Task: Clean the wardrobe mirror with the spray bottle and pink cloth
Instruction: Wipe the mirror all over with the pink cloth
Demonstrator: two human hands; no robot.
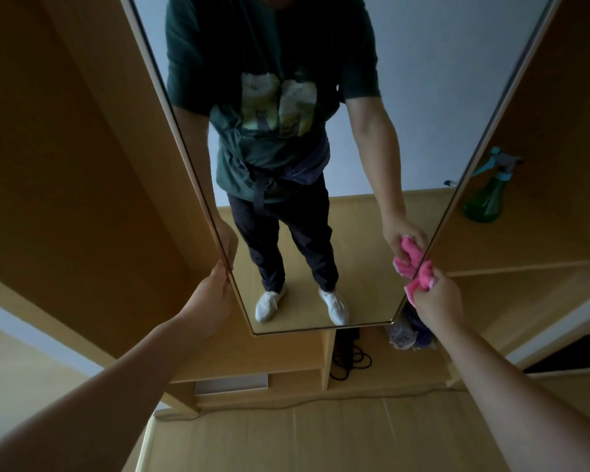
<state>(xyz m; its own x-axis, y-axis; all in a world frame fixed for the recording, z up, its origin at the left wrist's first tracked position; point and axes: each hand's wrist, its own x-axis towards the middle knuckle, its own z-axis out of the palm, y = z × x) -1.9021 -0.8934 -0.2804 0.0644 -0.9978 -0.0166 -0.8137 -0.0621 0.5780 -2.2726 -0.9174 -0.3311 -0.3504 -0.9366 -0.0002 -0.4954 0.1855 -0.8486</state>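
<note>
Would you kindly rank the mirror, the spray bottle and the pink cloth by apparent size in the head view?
1. mirror, by far the largest.
2. spray bottle.
3. pink cloth, bunched in the right hand, so only part shows; its place below the bottle is unsure.

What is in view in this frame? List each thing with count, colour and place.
Wardrobe mirror: one, thin gold-edged frame, centre, reflecting the person.
Spray bottle: one, green with a teal trigger head, upright on the right wardrobe shelf.
Pink cloth: one, bunched against the mirror's lower right edge.
Wardrobe: one, light wood, panels either side of the mirror.
Cable: one, black, coiled in the low compartment under the mirror.
Bundle: one, purplish, beside the cable; what it is cannot be told.
Left hand: gripping the mirror's left edge.
Right hand: holding the cloth.
</note>
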